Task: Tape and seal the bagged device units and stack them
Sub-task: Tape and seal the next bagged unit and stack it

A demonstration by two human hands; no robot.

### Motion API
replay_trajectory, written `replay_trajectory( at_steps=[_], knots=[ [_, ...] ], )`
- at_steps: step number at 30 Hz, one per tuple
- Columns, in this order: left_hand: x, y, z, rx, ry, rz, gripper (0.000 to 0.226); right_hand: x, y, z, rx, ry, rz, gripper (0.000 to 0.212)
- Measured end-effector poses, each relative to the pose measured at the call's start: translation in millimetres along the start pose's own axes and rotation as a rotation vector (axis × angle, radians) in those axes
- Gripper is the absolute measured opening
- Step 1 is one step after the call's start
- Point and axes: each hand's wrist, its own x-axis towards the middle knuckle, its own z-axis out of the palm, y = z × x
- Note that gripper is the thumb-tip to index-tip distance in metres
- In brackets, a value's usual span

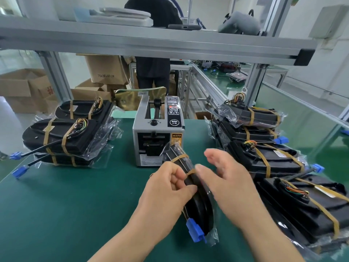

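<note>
Two tape bands (186, 173) on bagged unit (198, 197), on edge before dispenser (157, 133). Left hand (166, 188) pinching band end; right hand (224, 173) open, steadying. Press flat, no wrinkles.

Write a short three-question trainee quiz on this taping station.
1. True or false: the bagged unit between the hands stands on edge on the green mat.
2. What sits directly behind that unit? A) tape dispenser B) cardboard box C) monitor
3. Fill in: the left hand pinches a strip of ____ against the bag, with the right hand open beside it.

Key: 1 true; 2 A, the tape dispenser; 3 tape.
</note>
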Motion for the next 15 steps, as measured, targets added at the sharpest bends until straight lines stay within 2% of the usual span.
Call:
replay_trajectory(
  at_steps=[2, 4, 7, 9, 12, 15],
  knots=[
    [0, -1, 0, 0.0, 0.001, 0.002, 0.025, 22, -12, 7, -0.219, -0.136, 0.014, 0.068],
    [-1, -2, -4, 0.015, -0.028, -0.002, 0.015, 37, -19, 15, -0.353, -0.25, 0.043, 0.072],
    [2, 0, -17, -0.041, -0.115, -0.028, 0.008, 48, -22, 23, -0.379, -0.364, 0.07, 0.053],
    [12, 1, -28, -0.092, -0.032, -0.032, 0.013, 49, -19, 24, -0.329, -0.389, 0.063, 0.033],
    [41, 0, -43, -0.032, 0.192, -0.068, 0.016, 47, -16, 28, -0.294, -0.373, 0.028, 0.031],
    [63, 2, -46, 0.124, 0.184, -0.088, 0.017, 43, -18, 34, -0.339, -0.349, -0.016, 0.029]
  ],
)
